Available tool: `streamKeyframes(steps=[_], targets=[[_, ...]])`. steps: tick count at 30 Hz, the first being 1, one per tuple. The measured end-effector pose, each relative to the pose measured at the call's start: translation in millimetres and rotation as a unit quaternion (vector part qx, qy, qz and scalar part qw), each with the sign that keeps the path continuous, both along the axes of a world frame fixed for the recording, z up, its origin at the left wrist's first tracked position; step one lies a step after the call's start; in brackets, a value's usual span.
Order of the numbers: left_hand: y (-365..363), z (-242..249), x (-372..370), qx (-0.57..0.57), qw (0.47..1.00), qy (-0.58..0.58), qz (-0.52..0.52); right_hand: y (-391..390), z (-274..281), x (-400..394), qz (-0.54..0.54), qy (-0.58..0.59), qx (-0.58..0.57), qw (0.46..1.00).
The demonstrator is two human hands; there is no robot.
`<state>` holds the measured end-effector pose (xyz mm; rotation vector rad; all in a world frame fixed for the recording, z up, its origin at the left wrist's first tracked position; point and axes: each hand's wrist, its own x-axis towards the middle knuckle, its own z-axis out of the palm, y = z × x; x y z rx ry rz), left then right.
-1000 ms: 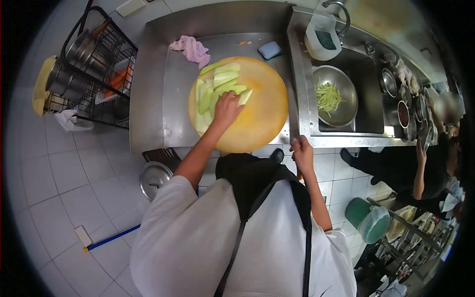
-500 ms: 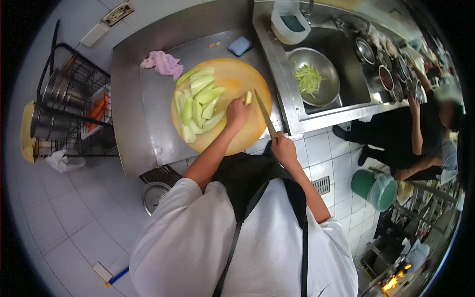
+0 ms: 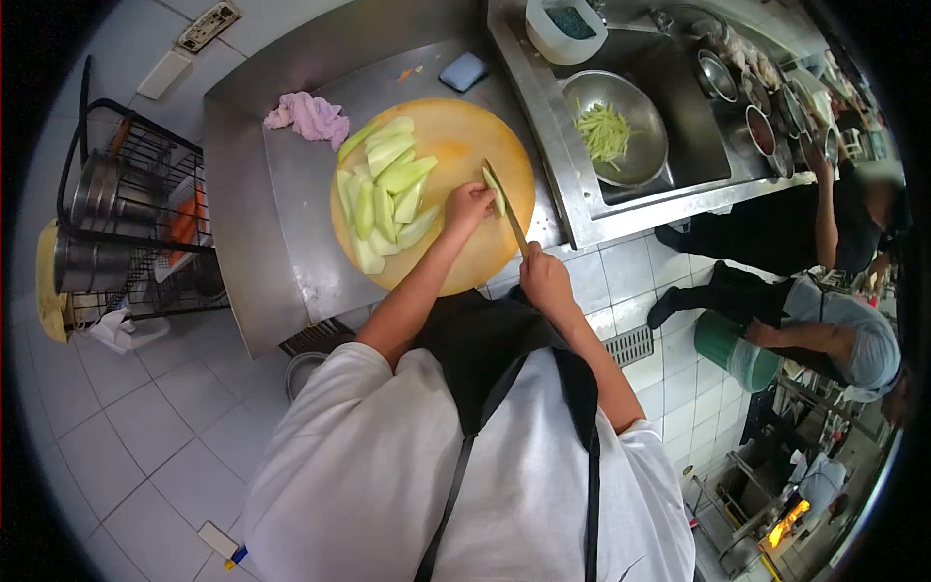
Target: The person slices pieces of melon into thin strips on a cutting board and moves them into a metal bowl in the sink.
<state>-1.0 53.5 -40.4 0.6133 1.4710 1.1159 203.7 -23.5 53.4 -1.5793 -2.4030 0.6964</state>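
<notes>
A round wooden cutting board lies on the steel counter. Pale green vegetable pieces are piled on its left half. My left hand has its fingers closed on one green piece near the board's right side. My right hand grips the handle of a knife, below the board's right edge. The blade lies along the right side of the held piece. A metal bowl with thin green strips sits in the sink to the right.
A pink cloth and a blue sponge lie behind the board. A white container stands by the sink. At the left is a wire rack with pots. Two people stand at the right near a green bin.
The knife blade has moved left against the held piece, which now looks longer. The view has shifted slightly. At the right, a person in white has come further into view by the green bin.
</notes>
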Motion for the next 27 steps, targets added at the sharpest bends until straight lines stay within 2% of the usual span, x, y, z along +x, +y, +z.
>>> streamKeyframes(steps=[9,12,14,15,18,21,24,27], targets=[[3,-4,-2,-0.012,0.999,-0.031,0.014,-7,29,2,-0.029,-0.006,-0.026,0.999],[1,11,1,0.015,0.998,0.067,-0.005,-12,31,4,-0.046,-0.001,-0.04,0.998],[8,-24,-5,0.048,0.978,0.201,-0.038,-12,29,6,-0.069,0.014,-0.04,0.997],[11,-26,-10,0.065,0.96,0.267,-0.054,-12,26,9,-0.085,0.026,-0.037,0.995],[17,-23,-20,-0.033,0.99,0.121,-0.061,-11,15,18,-0.123,0.033,-0.055,0.99],[15,11,-25,-0.005,0.936,0.324,-0.136,-15,7,23,-0.117,0.036,-0.058,0.991],[-2,61,-6,0.067,0.825,0.529,-0.189,-20,2,21,-0.111,0.033,-0.061,0.991],[-13,62,11,0.093,0.802,0.565,-0.171,-19,4,20,-0.112,0.026,-0.066,0.991]])
